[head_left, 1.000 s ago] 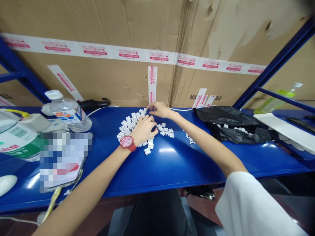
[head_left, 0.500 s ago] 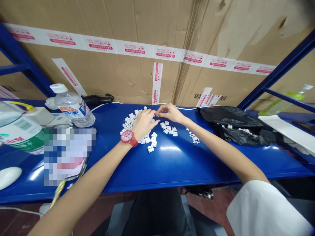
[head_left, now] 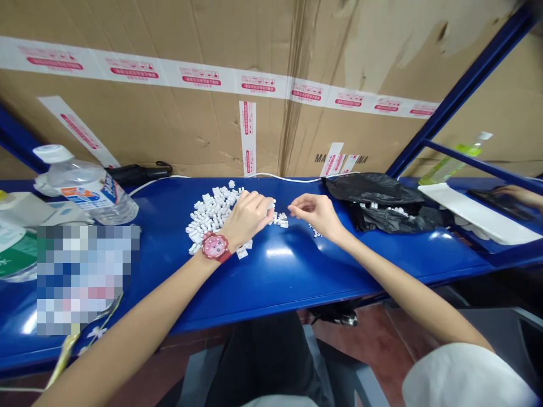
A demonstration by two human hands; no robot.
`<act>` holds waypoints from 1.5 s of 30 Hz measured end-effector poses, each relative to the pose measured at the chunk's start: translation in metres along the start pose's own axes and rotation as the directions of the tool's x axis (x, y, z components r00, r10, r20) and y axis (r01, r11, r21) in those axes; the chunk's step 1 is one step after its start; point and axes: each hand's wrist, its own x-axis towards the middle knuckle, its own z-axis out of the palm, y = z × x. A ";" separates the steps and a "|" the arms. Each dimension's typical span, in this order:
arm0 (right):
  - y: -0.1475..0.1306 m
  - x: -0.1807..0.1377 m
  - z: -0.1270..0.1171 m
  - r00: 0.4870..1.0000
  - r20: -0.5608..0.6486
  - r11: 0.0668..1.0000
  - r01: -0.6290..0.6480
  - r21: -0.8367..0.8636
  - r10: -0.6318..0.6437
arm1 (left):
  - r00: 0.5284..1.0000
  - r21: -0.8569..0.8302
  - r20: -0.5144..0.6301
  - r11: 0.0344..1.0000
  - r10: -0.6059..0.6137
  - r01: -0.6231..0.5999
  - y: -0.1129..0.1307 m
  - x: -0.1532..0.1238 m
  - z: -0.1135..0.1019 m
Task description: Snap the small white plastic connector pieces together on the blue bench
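Observation:
A small white plastic piece (head_left: pixel 272 204) sits in the closed fingers of my left hand (head_left: pixel 249 217), which is beside a heap of similar white pieces (head_left: pixel 207 215). A red watch (head_left: pixel 214 246) is on that wrist. My right hand (head_left: pixel 316 215), apart from the left, has its thumb and fingertips pinched together. Whatever it may hold is too small to make out. Below it lies a little pile of tiny white parts (head_left: pixel 314 230), partly hidden by the hand. Between my hands is a smaller group of white pieces (head_left: pixel 280 220).
The blue table (head_left: pixel 271 282) backs onto a large cardboard sheet (head_left: pixel 190 124). At left stand a plastic bottle (head_left: pixel 91 186) and a blurred-out packet (head_left: pixel 82 277). A black plastic bag (head_left: pixel 377 189) with white pieces lies right, near a white tray (head_left: pixel 479 212). Another person's hand (head_left: pixel 524 195) shows far right.
My hands, together at the fingertips before, have come apart, the right one moving toward the tiny parts. A white piece now shows in my left fingers. The view has swung right.

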 end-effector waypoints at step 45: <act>-0.026 0.102 0.020 0.915 0.383 0.739 0.345 -0.579 -0.127 | 0.951 -0.123 0.134 0.947 -0.279 0.296 0.000 -0.003 0.006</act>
